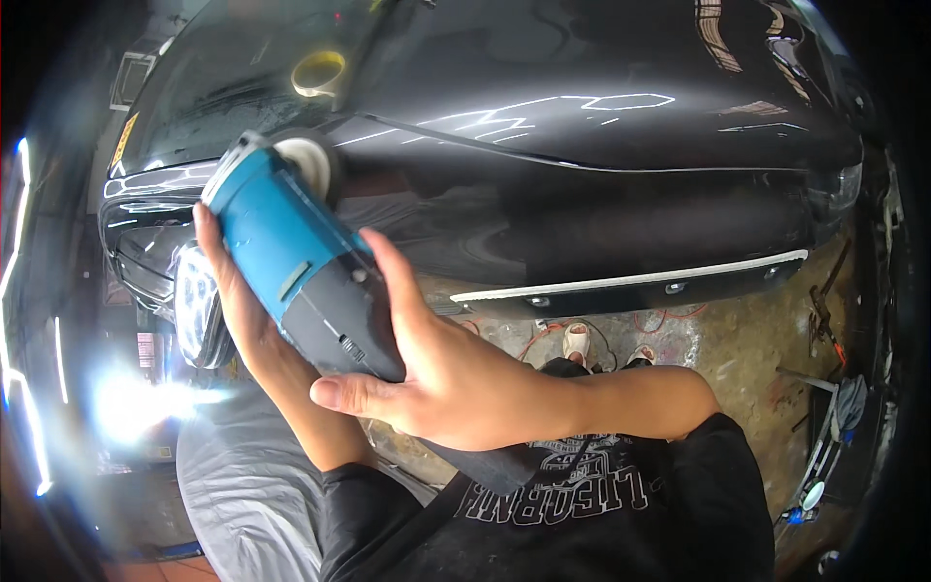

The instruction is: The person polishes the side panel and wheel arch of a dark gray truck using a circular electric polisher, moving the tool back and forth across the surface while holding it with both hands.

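Note:
A teal and black power polisher (291, 233) lies diagonally across my view, its head toward the upper left. My right hand (451, 373) is closed around the dark rear part, with the thumb along its near end. My left hand (238, 296) grips the left side close to the head; most of its fingers are hidden beneath the body. The round white pad (308, 167) is at the glossy black car (601, 213), near the lower corner of the window glass. Whether the pad presses on the paint, I cannot tell.
A yellow tape roll (318, 74) rests on the car glass. The side mirror (199, 306) juts out left of my left forearm. A pale-edged dark strip (630, 281) runs along the car's lower side. Cables (669, 315) lie on the floor by my feet; a bright lamp (141, 403) glares at left.

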The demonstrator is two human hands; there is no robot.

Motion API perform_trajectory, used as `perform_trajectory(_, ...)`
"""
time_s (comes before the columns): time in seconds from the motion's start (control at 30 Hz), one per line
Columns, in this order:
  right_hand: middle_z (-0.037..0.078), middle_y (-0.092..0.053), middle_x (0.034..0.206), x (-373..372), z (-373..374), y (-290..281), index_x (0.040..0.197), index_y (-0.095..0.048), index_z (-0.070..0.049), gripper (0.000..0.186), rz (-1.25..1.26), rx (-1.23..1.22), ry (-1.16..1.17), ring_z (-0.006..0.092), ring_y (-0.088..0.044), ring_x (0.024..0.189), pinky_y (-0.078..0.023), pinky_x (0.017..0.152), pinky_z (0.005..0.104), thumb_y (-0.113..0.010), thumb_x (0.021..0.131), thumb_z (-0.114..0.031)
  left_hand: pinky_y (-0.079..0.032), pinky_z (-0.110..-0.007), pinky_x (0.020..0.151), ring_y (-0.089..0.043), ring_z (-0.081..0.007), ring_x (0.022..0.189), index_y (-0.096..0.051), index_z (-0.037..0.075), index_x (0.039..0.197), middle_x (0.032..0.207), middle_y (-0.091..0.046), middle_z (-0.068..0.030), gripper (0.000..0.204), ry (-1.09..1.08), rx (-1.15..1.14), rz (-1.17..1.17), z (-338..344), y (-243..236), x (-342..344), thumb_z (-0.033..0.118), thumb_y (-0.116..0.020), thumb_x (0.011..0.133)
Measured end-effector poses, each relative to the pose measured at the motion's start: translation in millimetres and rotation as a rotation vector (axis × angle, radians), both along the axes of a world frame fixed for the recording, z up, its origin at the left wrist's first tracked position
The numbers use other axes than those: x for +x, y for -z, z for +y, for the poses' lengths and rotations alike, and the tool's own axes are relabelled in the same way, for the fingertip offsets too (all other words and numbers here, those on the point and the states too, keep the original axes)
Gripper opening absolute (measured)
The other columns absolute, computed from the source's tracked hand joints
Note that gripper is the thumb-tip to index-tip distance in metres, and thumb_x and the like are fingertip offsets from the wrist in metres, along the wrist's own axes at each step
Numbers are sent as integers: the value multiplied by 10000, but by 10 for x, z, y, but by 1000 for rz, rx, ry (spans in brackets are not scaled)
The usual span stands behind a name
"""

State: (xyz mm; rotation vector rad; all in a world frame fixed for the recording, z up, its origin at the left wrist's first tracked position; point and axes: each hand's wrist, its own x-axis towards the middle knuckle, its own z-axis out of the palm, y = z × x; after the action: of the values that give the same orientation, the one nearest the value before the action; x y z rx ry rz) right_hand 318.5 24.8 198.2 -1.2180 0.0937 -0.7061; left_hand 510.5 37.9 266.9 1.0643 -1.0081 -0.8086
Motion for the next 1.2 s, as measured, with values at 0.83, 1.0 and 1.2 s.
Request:
perform_trajectory(0.83, 350, -450, 1345, 64, -16, 262, 1541, 52, -94, 1068, 176, -140, -157, 425, -526, 1233, -409, 1041, 445, -734, 820, -148, -567, -443, 838, -662, -330, 1002, -487, 16, 1353, 1178, -630, -222, 680, -287, -33, 81, 319, 330, 196, 556, -402, 947)
perform_trajectory(1.0, 316, -519, 1298, -130, -28, 727, 1554, -14, -147, 1083, 311, -326, -17, 446, -586, 1133, -474, 956, 468, -742, 753, -101, -566, -510, 823, -647, -415, 977, -449, 0, 1372, 1199, -608, -236, 731, -275, -227, 233, 305, 1000, -23, 575, -363, 930)
perform_trajectory(1.2, 271, -511, 1361, -766, 149, 1251, 1544, -157, -151, 1042, 554, -365, 237, 427, -584, 1163, -486, 974, 438, -761, 697, -88, -513, -525, 926, -613, -434, 1070, -264, 27, 1493, 1356, -506, -235, 905, -17, -186, 236, 319, 1842, -569, 641, -481, 865)
